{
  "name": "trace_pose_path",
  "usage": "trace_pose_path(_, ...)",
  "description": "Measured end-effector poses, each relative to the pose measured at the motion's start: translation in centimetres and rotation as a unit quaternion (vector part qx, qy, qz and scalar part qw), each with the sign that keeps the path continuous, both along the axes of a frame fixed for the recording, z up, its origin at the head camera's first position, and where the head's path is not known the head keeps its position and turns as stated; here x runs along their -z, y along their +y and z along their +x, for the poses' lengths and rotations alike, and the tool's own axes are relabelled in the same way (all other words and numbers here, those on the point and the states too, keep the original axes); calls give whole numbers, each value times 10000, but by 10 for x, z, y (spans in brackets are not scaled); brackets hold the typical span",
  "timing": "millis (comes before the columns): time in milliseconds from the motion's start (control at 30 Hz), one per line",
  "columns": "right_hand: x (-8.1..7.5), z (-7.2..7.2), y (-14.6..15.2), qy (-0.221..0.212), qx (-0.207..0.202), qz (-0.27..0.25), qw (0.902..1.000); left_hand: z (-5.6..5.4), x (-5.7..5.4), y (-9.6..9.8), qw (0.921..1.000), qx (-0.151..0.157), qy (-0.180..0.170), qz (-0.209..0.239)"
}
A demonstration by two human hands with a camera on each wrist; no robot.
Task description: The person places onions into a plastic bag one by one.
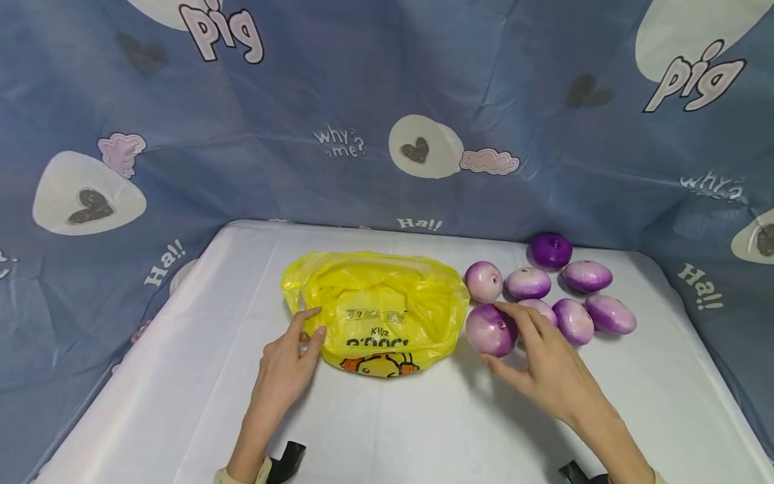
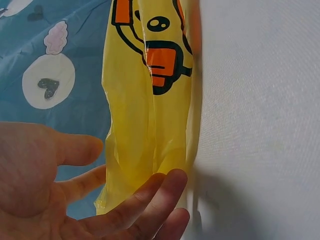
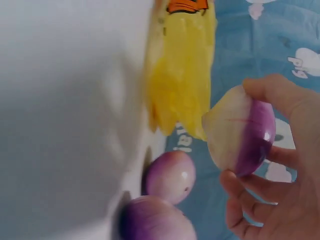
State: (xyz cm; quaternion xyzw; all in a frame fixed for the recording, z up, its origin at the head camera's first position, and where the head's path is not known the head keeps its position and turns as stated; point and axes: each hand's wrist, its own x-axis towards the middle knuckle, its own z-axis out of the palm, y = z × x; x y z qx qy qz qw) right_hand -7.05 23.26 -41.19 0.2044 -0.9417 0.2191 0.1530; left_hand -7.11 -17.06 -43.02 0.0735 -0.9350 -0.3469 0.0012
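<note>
A yellow plastic bag with a cartoon duck print sits on the white table, its mouth facing up. My left hand is at the bag's left side, its fingers loosely spread and resting against the plastic. In the left wrist view the index fingertip is hidden behind the bag's edge. My right hand holds a purple-and-white onion between thumb and fingers, just off the bag's right side. The same onion shows in the right wrist view, raised above the table.
Several more onions lie grouped at the right rear of the table, one of them a darker purple onion. One onion lies right beside the bag. A blue printed cloth hangs behind the white table.
</note>
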Motion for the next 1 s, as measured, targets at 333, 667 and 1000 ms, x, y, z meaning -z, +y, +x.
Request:
trace_pose_path(333,-8,-13,-13,84,-220,-223,9995,4,-2,-4,9999,21,-123,-50)
trace_pose_path(667,-7,-18,-32,-207,-380,-609,9972,3,0,-1,9999,78,-92,-53)
trace_pose_path(1000,-5,-26,-52,-338,-529,-651,9959,1,1,2,9998,128,-147,-98)
